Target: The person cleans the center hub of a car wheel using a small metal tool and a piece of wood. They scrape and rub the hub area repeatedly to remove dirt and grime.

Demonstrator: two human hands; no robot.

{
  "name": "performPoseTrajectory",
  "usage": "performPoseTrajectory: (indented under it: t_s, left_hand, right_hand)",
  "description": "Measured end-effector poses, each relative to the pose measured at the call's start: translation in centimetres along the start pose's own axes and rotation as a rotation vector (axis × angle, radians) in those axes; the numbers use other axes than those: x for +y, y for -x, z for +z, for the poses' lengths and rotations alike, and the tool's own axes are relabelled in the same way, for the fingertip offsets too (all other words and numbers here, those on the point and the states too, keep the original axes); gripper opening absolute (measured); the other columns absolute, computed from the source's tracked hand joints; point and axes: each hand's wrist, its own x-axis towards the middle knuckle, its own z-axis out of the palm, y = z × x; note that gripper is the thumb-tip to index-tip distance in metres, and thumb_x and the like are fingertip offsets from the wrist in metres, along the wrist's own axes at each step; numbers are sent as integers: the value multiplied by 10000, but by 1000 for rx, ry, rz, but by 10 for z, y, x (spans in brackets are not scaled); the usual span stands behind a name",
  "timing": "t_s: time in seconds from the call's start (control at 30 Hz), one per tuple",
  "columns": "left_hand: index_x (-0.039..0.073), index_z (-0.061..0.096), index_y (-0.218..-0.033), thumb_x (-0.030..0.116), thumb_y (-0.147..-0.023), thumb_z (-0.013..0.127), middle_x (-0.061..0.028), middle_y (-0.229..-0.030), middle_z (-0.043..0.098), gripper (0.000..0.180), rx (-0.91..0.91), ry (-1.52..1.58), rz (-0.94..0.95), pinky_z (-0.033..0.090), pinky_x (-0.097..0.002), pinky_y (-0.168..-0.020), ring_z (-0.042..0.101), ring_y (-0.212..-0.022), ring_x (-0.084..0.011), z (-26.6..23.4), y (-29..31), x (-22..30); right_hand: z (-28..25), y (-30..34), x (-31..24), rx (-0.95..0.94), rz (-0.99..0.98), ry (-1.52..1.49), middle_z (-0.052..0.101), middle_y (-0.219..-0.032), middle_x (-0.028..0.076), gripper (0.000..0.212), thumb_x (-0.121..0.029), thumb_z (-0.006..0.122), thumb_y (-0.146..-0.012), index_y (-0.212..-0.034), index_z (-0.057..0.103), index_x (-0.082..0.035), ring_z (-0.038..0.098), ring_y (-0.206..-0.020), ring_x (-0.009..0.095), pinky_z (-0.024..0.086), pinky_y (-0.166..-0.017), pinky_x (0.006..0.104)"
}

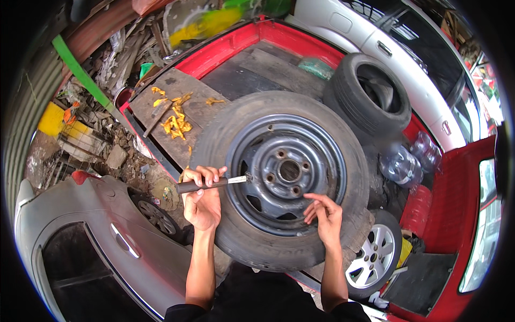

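Observation:
My left hand (pixel 204 206) is closed around a short tool (pixel 206 185) above the left side of a wheel. The tool has a thick dark brown handle, a pale narrow shaft and a small dark tip pointing right; its exact kind I cannot make out. The wheel lies flat before me, a worn black tyre (pixel 212 129) on a dark steel rim (pixel 268 185) with a round centre hole and several bolt holes. Over the rim's lower right part is my right hand (pixel 327 217), fingers loosely bent and apart, holding nothing. Whether it touches the rim I cannot tell.
The wheel rests on a red truck bed (pixel 225 48). Yellow-orange scraps (pixel 177 121) lie on a board at left. Loose tyres (pixel 370 96), clear plastic bottles (pixel 402 166) and an alloy wheel (pixel 375 255) are at right. Cars (pixel 80 214) flank the bed, one grey, one silver-white.

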Motion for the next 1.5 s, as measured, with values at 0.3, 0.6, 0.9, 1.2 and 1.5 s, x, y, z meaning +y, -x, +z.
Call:
performPoseTrajectory:
  t_s: [0.3, 0.6, 0.9, 1.2, 1.5]
  left_hand:
    - [81, 439, -1072, 73, -932, 620, -100, -1024, 474, 229, 190, 51, 33, 346, -642, -1221, 546, -1074, -299, -115, -41, 67]
    - [96, 495, -1171, 133, -1032, 662, -61, -1153, 498, 220, 280, -19, 11, 452, -594, -1188, 567, -1178, -265, -205, -67, 113]
    - [34, 697, -942, 15, -838, 853, -58, -958, 565, 188, 333, -399, 158, 467, -500, -1102, 655, -1082, -262, -214, -54, 106]
    - [30, 743, -903, -77, -788, 840, -95, -982, 664, 185, 216, -872, 99, 506, -423, -1016, 658, -1094, -268, -223, -40, 100]
    - [-7, 720, -970, -89, -838, 750, -111, -1079, 636, 158, 135, -796, -56, 459, -373, -1009, 602, -1113, -244, -248, -39, 93]
  right_hand:
    - [137, -14, -38, -40, -95, 220, 701, -760, 113, 285, -64, 492, -1074, -1163, 740, 45, 663, -620, 131, 532, -589, 254]
    - [276, -30, -48, -88, -131, 189, 719, -821, 103, 267, 0, 516, -1044, -1184, 744, 17, 679, -645, 121, 557, -598, 259]
    - [379, -58, -8, -320, 232, -118, 702, -935, 136, 272, -106, 512, -1103, -1245, 664, 69, 721, -740, 187, 589, -633, 303]
    - [404, -84, 22, -203, 259, -379, 710, -973, 126, 277, -180, 623, -1072, -1187, 645, 71, 689, -741, 156, 537, -555, 284]
    - [423, -109, 58, -101, 355, -387, 699, -923, 32, 210, -176, 634, -1060, -1169, 631, 4, 617, -719, 66, 503, -559, 254]
